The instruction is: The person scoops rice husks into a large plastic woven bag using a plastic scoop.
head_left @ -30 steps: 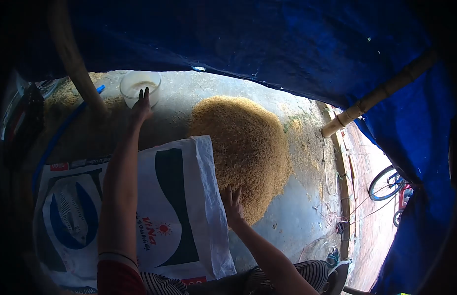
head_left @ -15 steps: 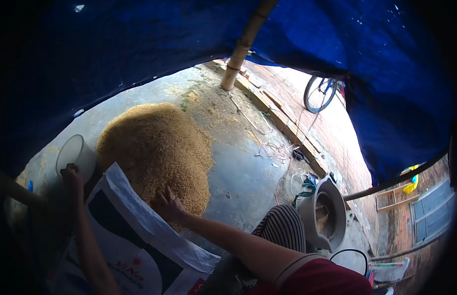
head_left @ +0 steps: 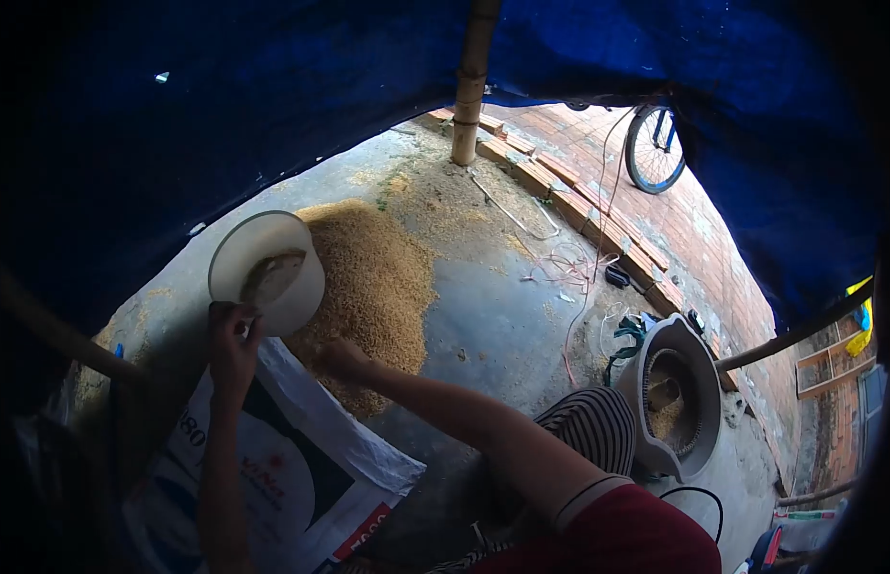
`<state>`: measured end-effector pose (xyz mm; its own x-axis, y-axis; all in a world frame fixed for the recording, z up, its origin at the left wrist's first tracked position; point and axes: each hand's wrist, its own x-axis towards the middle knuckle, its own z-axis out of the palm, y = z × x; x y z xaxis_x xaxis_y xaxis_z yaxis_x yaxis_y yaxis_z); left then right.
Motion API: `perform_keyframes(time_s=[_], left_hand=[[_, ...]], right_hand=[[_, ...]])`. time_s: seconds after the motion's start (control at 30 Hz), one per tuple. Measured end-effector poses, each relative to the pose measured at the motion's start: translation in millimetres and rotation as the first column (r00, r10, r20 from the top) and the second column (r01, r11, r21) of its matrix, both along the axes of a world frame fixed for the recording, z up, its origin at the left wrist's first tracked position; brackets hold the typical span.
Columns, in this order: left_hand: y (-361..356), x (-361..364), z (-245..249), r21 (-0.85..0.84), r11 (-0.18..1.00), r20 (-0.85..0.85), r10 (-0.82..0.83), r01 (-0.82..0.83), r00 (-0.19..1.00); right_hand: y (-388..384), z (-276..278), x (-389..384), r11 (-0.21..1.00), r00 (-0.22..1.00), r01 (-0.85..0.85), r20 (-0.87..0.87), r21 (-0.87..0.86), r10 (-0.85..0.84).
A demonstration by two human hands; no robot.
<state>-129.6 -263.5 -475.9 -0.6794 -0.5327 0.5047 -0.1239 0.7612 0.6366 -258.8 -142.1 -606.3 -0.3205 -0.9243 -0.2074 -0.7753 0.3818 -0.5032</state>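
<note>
My left hand (head_left: 236, 346) grips the near rim of a pale plastic bucket (head_left: 306, 287), whose mouth faces me and shows a brownish patch inside. The bucket is tipped beside a large heap of golden grain (head_left: 378, 287). At the heap's near edge is my right hand (head_left: 342, 364), its fingers low against the grain and too dark to make out. Just below both hands lies a white and dark printed sack (head_left: 273, 469), with its pale folded edge next to the grain.
A grey basin (head_left: 689, 383) with some grain inside stands at the right, beside a striped-clad knee (head_left: 593, 430). A bamboo pole (head_left: 471, 86) holds up a blue tarp (head_left: 321, 77). Bricks (head_left: 598, 220) line the floor, with a bicycle wheel (head_left: 656, 150) beyond.
My left hand has moved the bucket right, in front of the heap's left side, and turned its mouth towards me. My right hand's spread fingers have drawn in. The view has shifted.
</note>
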Motion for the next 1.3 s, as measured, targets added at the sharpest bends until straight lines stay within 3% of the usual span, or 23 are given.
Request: perform_keyframes(time_s=[0.07,0.1,0.13,0.23,0.3,0.33,0.37,0.4,0.43,0.53,0.73,0.8,0.83,0.87,0.9,0.93,1.0,1.03,1.07,1.1,1.13,1.23,1.3], left_hand=[[8,5,-4,-0.025,1.0,0.081,-0.004,0.006,0.997],[9,8,-8,-0.058,0.998,0.095,0.003,0.003,0.995],[10,10,-13,-0.09,0.996,0.114,0.008,0.002,0.993],[18,17,-14,-0.097,0.995,0.155,0.046,-0.031,0.987],[20,21,-13,-0.092,0.994,0.173,0.075,-0.06,0.982],[20,21,-13,-0.121,0.991,0.164,0.076,-0.057,0.984],[21,19,-12,-0.147,0.988,0.152,0.074,-0.051,0.986],[24,18,-6,-0.144,0.988,0.155,0.084,-0.061,0.984],[27,17,3,-0.066,0.995,0.179,0.09,-0.079,0.98],[31,8,9,0.031,0.996,0.147,0.08,-0.086,0.986],[55,-9,16,0.131,0.991,0.054,-0.035,0.027,0.998],[61,-12,16,0.202,0.977,0.042,-0.085,0.075,0.995],[70,-13,15,0.237,0.965,-0.087,-0.098,0.116,0.991],[76,-11,13,0.267,0.95,-0.214,-0.103,0.16,0.971],[77,-7,13,0.145,0.982,-0.103,-0.106,0.121,0.989],[78,-4,2,0.152,0.982,-0.101,-0.096,0.11,0.99],[77,-2,-44,0.075,0.997,0.329,-0.001,-0.025,0.944],[79,-3,-70,0.14,0.979,0.547,0.046,-0.145,0.836],[89,2,-75,0.142,0.978,0.55,0.052,-0.155,0.834],[101,5,-79,0.11,0.964,0.683,0.105,-0.243,0.723],[108,5,-82,0.065,0.946,0.795,0.144,-0.319,0.59],[91,17,-135,0.009,0.97,0.739,0.158,-0.244,0.655],[76,33,-137,0.029,0.967,0.685,0.164,-0.252,0.71]], right_hand=[[2,-13,-16,0.966,0.921,-0.253,-0.315,-0.043,0.228],[6,-41,-37,0.856,0.909,-0.365,-0.341,-0.368,0.241],[22,29,-31,0.988,0.976,-0.075,0.192,-0.135,0.1],[34,56,-64,0.934,0.946,-0.322,0.008,0.153,0.324],[26,85,-83,0.775,0.82,-0.443,-0.147,0.451,0.554],[18,33,-117,0.904,0.904,-0.34,-0.173,0.261,0.39],[33,60,-111,1.0,0.976,-0.005,0.22,0.029,-0.002],[39,74,-115,0.996,0.806,0.084,0.589,-0.011,-0.062],[46,88,-119,0.981,0.502,0.195,0.858,0.011,-0.11],[43,137,-98,0.903,0.144,0.396,0.96,0.167,-0.241],[50,133,-98,0.958,0.001,0.276,0.997,0.075,-0.078],[56,130,-107,0.941,-0.008,0.322,0.994,0.103,-0.106],[60,130,-112,0.92,-0.016,0.367,0.99,0.135,-0.139],[62,131,-119,0.904,0.1,0.414,0.982,0.106,-0.161],[68,140,-125,0.91,0.241,0.412,0.956,0.052,-0.164],[71,144,-127,0.863,0.388,0.504,0.886,0.025,-0.252],[75,141,-139,0.792,0.554,0.608,0.745,-0.057,-0.371],[76,138,-142,0.744,0.628,0.656,0.637,-0.123,-0.448],[73,121,-152,0.708,0.718,0.64,0.56,-0.298,-0.413],[72,103,-165,0.699,0.782,0.62,0.354,-0.355,-0.514],[72,98,-171,0.694,0.79,0.592,0.128,-0.409,-0.599],[79,91,-178,0.69,0.748,0.607,-0.011,-0.395,-0.664],[82,89,-176,0.694,0.739,0.602,-0.052,-0.395,-0.671]])
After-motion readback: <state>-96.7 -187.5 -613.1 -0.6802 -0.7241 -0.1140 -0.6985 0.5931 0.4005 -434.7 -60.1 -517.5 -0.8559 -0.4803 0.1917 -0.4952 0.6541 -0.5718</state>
